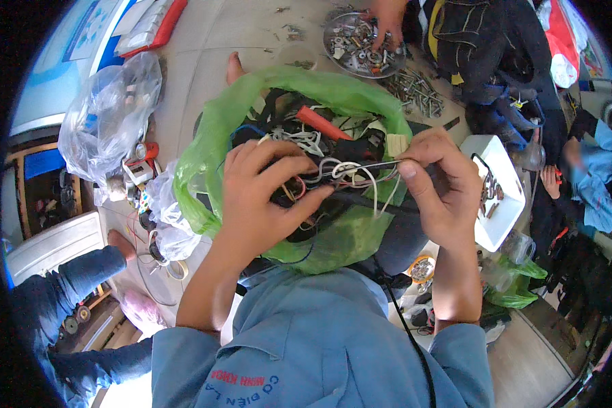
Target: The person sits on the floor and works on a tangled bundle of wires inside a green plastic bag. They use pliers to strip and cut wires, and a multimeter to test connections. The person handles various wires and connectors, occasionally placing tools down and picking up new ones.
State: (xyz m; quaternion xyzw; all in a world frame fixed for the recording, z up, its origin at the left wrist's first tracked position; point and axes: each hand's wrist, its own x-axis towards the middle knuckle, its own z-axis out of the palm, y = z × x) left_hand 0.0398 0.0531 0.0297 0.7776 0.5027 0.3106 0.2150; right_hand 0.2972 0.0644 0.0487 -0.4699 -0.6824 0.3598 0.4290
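A green plastic bag [350,95] sits open in my lap, full of tangled wires, black cables and a red flat piece [323,124]. My left hand [262,197] is curled over the tangle, its fingers gripping a bunch of white and grey wires [343,173]. My right hand [438,180] pinches the other end of the same bunch between thumb and forefinger at the bag's right rim. The wires stretch between both hands just above the bag.
A round metal tray [350,58] of screws and nuts lies ahead, with another person's hand [387,20] in it. Loose screws [421,92] lie beside it. A white box [503,183] stands at right, clear plastic bags [109,112] at left. Other people sit around.
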